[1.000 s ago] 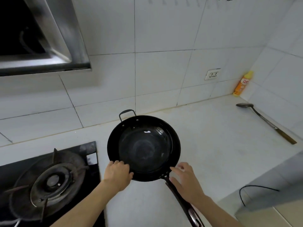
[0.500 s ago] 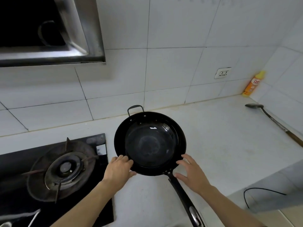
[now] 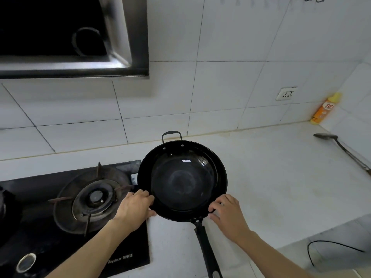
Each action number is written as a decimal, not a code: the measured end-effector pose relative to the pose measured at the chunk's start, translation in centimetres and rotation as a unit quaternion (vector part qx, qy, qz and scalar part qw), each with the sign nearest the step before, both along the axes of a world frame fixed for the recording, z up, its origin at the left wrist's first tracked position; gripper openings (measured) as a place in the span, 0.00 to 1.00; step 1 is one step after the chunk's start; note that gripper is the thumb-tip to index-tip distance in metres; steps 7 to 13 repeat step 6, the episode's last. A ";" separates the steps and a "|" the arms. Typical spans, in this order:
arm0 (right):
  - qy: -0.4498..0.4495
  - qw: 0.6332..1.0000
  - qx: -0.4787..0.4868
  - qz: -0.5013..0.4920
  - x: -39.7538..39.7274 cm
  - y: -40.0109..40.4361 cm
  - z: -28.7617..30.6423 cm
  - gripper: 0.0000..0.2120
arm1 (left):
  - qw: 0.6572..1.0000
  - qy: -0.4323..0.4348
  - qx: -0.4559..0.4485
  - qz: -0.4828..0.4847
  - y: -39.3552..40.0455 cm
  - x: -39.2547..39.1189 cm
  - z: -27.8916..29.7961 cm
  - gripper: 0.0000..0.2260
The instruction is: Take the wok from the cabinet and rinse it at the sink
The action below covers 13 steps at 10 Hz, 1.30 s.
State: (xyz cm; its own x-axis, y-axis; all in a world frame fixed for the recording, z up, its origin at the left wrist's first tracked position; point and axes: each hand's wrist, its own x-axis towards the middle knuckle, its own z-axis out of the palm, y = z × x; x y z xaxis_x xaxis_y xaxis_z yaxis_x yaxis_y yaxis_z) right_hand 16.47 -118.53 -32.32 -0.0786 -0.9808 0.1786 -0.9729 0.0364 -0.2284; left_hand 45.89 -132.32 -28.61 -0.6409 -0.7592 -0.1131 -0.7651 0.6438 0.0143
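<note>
The black wok [image 3: 182, 180] sits on the white counter [image 3: 281, 187] just right of the gas stove, its left rim over the stove's edge. Its long black handle [image 3: 207, 253] points toward me and a small loop handle is at the far rim. My left hand [image 3: 136, 207] grips the near-left rim with fingers curled over it. My right hand [image 3: 227, 214] holds the near-right rim beside the handle base. The wok's inside looks bare and shiny. No sink or cabinet is in view.
A black gas stove [image 3: 92, 199] with a burner lies at left, under a steel range hood [image 3: 128, 47]. A metal spatula [image 3: 345, 150] and an orange bottle [image 3: 325, 108] are at the far right. A black cable [image 3: 329, 245] loops past the counter's near-right edge.
The view has shifted left, showing more of the stove. Both hands have closed in on the wok's near rim, and the wok now overlaps the stove's edge.
</note>
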 end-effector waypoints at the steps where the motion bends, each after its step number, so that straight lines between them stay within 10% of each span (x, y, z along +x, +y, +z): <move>1: -0.006 1.000 0.023 -0.010 0.1 -0.1 0.0 0.05 | 1.000 0.015 0.003 0.004 0.1 0.1 0.0 0.16; 6: -0.090 0.994 0.061 0.034 -1.1 -0.6 3.8 0.34 | 0.996 0.010 0.086 0.009 0.4 -0.4 1.9 0.21; 13: -0.090 0.994 0.061 0.034 -1.1 -0.6 3.8 0.34 | 0.996 0.010 0.086 0.009 0.4 -0.4 1.9 0.21</move>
